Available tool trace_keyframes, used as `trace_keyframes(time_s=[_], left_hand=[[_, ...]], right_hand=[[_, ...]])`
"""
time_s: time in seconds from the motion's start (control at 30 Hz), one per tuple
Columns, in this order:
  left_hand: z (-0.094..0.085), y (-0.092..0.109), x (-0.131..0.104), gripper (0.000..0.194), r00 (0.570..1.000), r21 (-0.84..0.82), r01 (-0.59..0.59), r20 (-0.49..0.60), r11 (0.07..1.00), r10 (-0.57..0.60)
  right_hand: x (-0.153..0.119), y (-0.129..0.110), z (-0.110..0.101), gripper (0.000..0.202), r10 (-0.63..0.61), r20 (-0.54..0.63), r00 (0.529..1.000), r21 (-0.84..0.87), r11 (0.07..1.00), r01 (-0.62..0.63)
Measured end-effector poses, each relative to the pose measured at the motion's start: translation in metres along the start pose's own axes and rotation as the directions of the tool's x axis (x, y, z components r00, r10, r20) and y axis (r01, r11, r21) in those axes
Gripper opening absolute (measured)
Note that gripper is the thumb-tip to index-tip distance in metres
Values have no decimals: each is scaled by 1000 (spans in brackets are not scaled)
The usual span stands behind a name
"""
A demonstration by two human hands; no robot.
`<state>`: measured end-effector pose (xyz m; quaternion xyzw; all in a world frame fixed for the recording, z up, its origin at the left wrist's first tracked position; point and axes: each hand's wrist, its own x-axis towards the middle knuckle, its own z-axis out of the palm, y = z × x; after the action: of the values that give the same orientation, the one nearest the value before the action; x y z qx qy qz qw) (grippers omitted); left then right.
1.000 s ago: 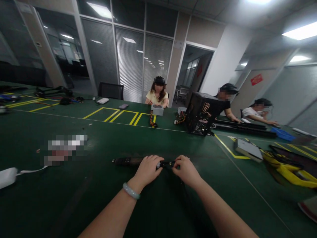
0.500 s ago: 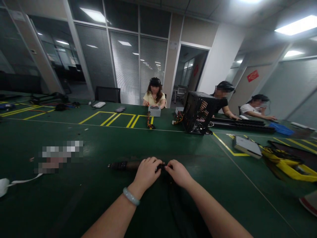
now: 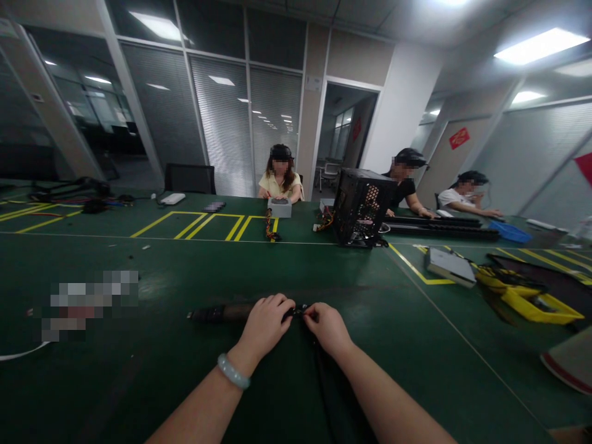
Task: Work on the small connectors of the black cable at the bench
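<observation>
A long dark cylindrical tool [image 3: 234, 312] lies crosswise on the green table, with a narrow metallic tip at its left end. My left hand [image 3: 268, 324] is closed over its right part, a pale bangle on the wrist. Just beside it, my right hand [image 3: 326, 327] pinches at a small dark piece [image 3: 300, 310] between the two hands; the fingers hide its exact shape. From under the right hand a black cable or strap [image 3: 324, 376] runs toward me, partly covered by the forearm's shadow.
A black computer case [image 3: 361, 209] stands across the table, near a grey power supply [image 3: 280, 208] with cables. Three people sit opposite. To the right are a silver box [image 3: 449, 266] and a yellow tray [image 3: 541, 306]. A blurred-out item [image 3: 87, 305] lies left.
The view has turned slightly right, so the surroundings sit further left. Both hands stay at the tool; a bit more of the small dark piece shows between them.
</observation>
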<state>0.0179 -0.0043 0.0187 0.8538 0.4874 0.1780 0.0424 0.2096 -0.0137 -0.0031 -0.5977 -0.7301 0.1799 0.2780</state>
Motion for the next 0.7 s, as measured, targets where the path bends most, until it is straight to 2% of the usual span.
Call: trace_keyframes(time_s=[0.17,0.3,0.47,0.7], left_hand=[[-2,4,9,14,999,54,-37,40,998,35],[-5,3,13,12,995,37,-80,69,996,77],[-5,-1,7,11,994,-6,-102,23,995,102],[-9,-5,-5,11,988,-67,-144,47,987,147]], right_hand=[[3,5,6,10,-1,-36,999,-11,1000,1],[3,4,7,10,-9,-44,999,-16,1000,8],[0,0,5,11,-50,-36,998,-25,998,49],[-7,-4,7,11,-120,7,993,-4,993,120]])
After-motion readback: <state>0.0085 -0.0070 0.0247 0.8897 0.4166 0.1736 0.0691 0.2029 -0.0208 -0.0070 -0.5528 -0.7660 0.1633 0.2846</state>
